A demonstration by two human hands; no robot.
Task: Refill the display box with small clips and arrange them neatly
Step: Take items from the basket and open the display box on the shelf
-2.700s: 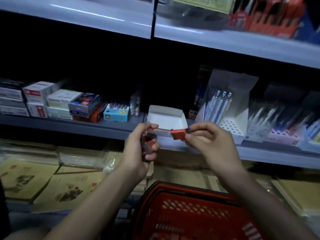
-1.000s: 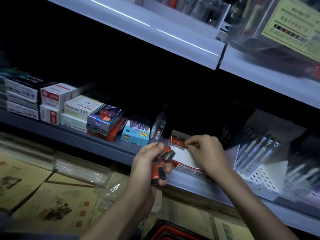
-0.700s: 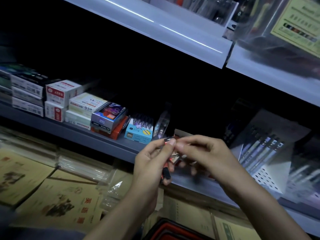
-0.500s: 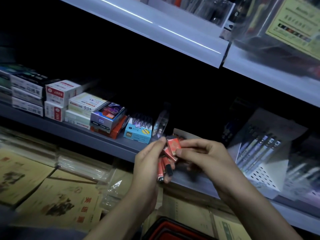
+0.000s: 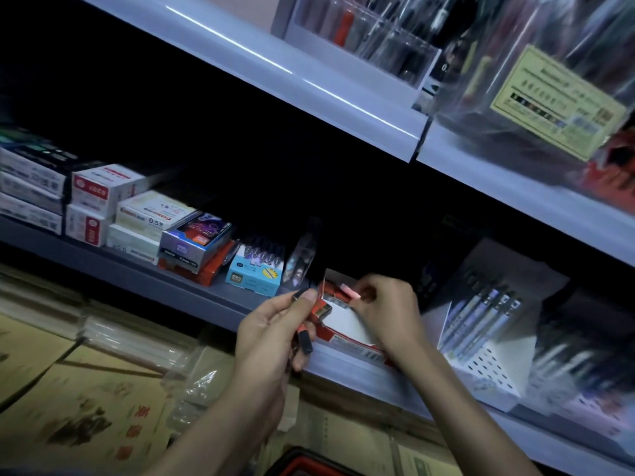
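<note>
Cardboard display box (image 5: 345, 322): seat one clip at a time

The display box sits at the front edge of the grey shelf (image 5: 171, 290), between a blue carton (image 5: 252, 274) and a white pen stand (image 5: 488, 365). The right hand (image 5: 388, 314) hovers over its far end and pinches a single clip (image 5: 350, 292). Beneath that clip a short row of clips (image 5: 331, 297) lies at the far end, while most of the white floor shows bare, so the refill looks barely begun. The left hand (image 5: 271, 334) curls round a bundle of spare clips (image 5: 304, 338) just beside the box's left wall.

Lower the pinched clip beside the last one in the row, turned the same way, and let go only once it rests flat. Nudging it snug with a fingertip should close gaps before the next row starts. A loose grip on the bundle could spill clips onto the shelf. Dim light hides small misalignments, so checking by touch probably helps, and gentle pressure seems wise since the box may slide
</note>
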